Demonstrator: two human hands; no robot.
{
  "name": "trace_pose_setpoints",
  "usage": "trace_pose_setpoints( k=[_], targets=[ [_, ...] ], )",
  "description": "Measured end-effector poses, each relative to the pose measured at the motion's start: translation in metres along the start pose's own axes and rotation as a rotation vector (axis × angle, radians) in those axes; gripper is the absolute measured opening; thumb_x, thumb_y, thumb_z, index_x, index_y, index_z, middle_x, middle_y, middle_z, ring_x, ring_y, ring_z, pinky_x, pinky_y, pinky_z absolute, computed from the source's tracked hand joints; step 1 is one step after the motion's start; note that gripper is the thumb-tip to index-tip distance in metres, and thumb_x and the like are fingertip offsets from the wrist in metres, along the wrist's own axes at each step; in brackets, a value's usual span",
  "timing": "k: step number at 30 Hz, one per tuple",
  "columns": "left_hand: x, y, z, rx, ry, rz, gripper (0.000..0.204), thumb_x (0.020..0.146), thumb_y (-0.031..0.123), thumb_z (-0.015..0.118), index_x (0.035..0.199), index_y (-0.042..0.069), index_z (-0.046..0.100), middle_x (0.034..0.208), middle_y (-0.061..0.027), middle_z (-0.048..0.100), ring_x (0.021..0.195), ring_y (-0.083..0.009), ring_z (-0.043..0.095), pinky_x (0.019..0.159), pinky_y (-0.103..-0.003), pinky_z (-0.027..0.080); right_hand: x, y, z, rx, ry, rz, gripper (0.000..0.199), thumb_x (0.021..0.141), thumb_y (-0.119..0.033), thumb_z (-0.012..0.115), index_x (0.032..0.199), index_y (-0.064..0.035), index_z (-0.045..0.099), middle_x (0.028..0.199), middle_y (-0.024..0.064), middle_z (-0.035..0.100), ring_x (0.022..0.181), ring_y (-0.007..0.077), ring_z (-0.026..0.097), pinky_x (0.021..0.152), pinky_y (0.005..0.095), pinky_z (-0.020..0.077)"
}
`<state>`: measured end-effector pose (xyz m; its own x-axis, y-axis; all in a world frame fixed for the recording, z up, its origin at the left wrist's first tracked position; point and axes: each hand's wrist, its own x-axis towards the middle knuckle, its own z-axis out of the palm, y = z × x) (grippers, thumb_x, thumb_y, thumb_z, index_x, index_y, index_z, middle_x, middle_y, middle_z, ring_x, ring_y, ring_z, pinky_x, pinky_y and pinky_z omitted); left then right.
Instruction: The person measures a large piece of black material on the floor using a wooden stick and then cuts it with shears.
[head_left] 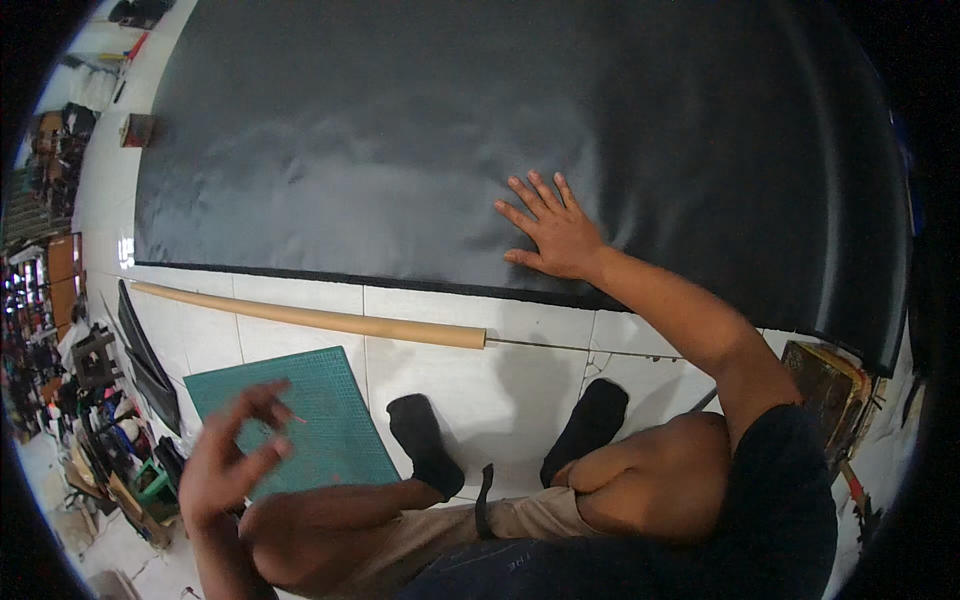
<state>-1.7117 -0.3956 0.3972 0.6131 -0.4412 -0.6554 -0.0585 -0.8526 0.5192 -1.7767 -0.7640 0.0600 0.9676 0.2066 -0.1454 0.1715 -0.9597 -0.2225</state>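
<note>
In the head view, a broad black sheet [400, 120] lay spread across the white tiled floor [280, 350], filling the upper part of the picture, its near edge running just beyond a tan tube [320, 319]. The right hand [555, 238] rested palm down on it near that edge, its fingers splayed wide and gripping nothing. The left hand [215, 470] was blurred above a green cutting mat [335, 440], fingers loosely bent and apart from the thumb; nothing could be made out in its hold. The sheet's sheen and shallow ripples suggested a soft, smooth material, limp rather than fragile, a little slippery, and probably heavy in bulk given its spread. The near edge, or the corner at the left, seemed the best place to take hold, with both hands well apart so that it would not sag or crease. The glossy tiles looked hard and likely to let it slide. A small box [137, 130] stood by its left edge, and assorted clutter [90, 420] crowded the room's left side.
</note>
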Motion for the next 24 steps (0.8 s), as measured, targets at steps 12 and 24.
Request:
trace_pose_setpoints(
  k=[12,24],
  targets=[
    [0.232,-0.277,0.004,0.576,0.642,0.129,0.058,0.095,0.038,0.062,0.137,0.001,0.049,0.139,-0.0331,0.042,0.136,-0.0453,0.035,0.109,-0.049,0.035,-0.150,0.016,-0.019,0.151,-0.183,0.140,0.068,0.097,-0.051,0.049,0.153,-0.0187,0.029,0.161,0.0104,0.017,0.149,0.0301,0.012,0.121,0.0500,0.0118],
    [0.218,-0.322,0.051,-0.674,1.002,-0.598,0.083,0.073,0.037,0.076,0.126,-0.016,0.041,0.118,-0.0327,0.057,0.111,-0.0390,0.060,0.100,-0.042,0.047,-0.137,-0.005,-0.065,0.286,-0.021,0.252,0.030,0.088,-0.033,0.066,0.102,-0.0065,0.069,0.109,0.0119,0.065,0.108,0.0298,0.059,0.093,0.0457,0.0430]
  ],
)
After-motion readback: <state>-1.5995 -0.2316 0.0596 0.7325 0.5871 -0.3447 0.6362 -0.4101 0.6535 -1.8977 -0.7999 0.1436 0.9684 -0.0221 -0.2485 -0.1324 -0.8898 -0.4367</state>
